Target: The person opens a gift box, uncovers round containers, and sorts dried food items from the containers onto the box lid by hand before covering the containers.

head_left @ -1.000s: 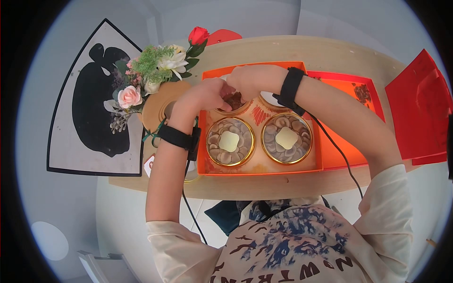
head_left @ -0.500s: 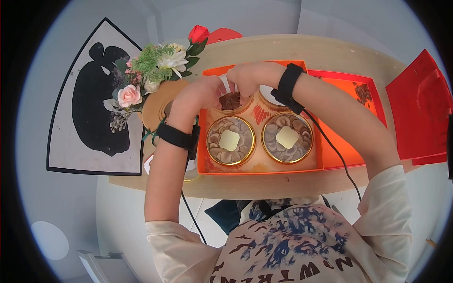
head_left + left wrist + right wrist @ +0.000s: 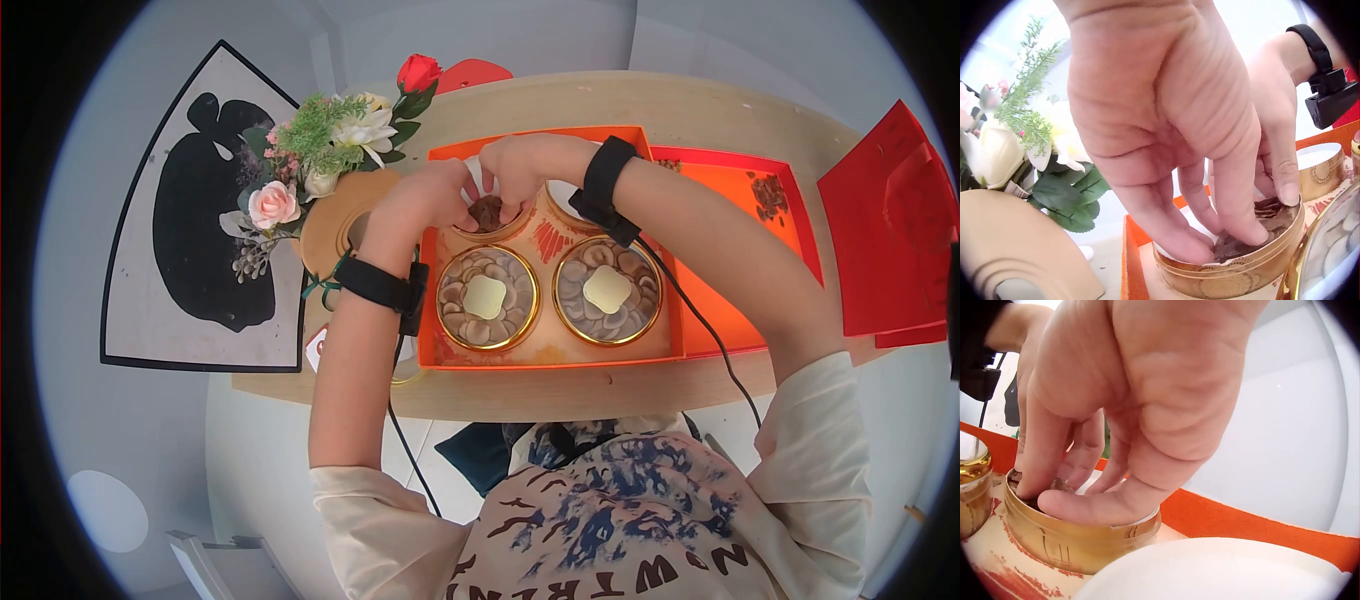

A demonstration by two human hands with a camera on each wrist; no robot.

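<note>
Dark brown, crinkled pieces (image 3: 486,213), in the head view, sit in a round tin (image 3: 495,238) between the fingers of the left hand (image 3: 430,198) and right hand (image 3: 517,170); gold-rimmed jars (image 3: 458,313) stand near those fingers. Left wrist view: bent, slightly parted fingers touch the pieces inside the tin's thin wall; they look light and brittle, best lifted gently by an edge. Right wrist view: fingers curve closely over the smooth rim; whether either hand pinches a piece cannot be told.

Tin (image 3: 1229,279) in box (image 3: 1241,526), flwrs (image 3: 325,145) L
</note>
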